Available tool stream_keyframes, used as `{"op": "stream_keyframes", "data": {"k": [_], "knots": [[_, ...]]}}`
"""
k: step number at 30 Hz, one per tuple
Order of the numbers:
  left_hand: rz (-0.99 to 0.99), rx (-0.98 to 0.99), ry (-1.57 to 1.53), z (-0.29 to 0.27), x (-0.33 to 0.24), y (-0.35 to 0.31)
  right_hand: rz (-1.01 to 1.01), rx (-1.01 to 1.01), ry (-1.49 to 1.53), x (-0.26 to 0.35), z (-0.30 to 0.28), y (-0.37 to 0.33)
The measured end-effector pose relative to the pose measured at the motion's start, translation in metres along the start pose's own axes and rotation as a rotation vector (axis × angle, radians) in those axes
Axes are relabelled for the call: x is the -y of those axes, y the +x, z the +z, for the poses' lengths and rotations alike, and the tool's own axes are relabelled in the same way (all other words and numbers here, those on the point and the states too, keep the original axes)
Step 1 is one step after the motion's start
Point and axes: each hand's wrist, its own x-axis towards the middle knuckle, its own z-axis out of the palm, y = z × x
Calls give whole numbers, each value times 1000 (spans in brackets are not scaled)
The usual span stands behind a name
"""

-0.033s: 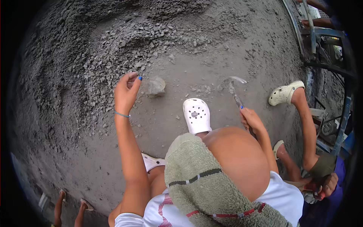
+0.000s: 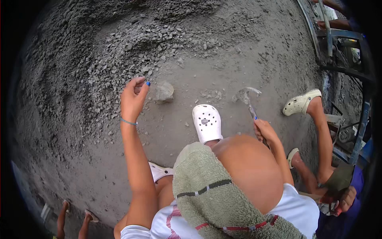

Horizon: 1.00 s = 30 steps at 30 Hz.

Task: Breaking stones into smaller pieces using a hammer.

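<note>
My right hand (image 2: 266, 130) grips the handle of a claw hammer (image 2: 251, 104), its dusty metal head pointing away from me above the ground. My left hand (image 2: 134, 98) hovers beside a fist-sized grey rock (image 2: 164, 92), not touching it. The left fingers are loosely bent with the thumb apart, and nothing shows between them. A bracelet circles that wrist. Small stone chips (image 2: 213, 95) lie between the rock and the hammer. Just beyond my left hand spreads a heap of crushed gravel (image 2: 119, 59).
My white clog (image 2: 207, 124) stands near the rock. A green towel (image 2: 207, 175) lies over my lap. At right, another person's beige clog (image 2: 301, 101) and leg are close to the hammer, beside a blue metal frame (image 2: 346, 35). Other feet (image 2: 90, 216) show at lower left.
The hammer and my right hand have shifted slightly toward me. My left hand has barely moved, and the rock lies where it was.
</note>
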Motion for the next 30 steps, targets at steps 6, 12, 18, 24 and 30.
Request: {"op": "stream_keyframes", "data": {"k": [6,12,18,24,30], "knots": [[26,24,1,16,-4,3,219,282,365,-51,-12,30],[30,29,-41,20,-8,3,57,418,84,32,36,77],[29,-59,55,3,-20,7,-155,557,-61,123,107,101],[39,-209,-120,-25,-5,4,-649,129,-301,139,109,44],[-13,-171,9,4,24,-1,-948,-188,-441,123,127,77]]}}
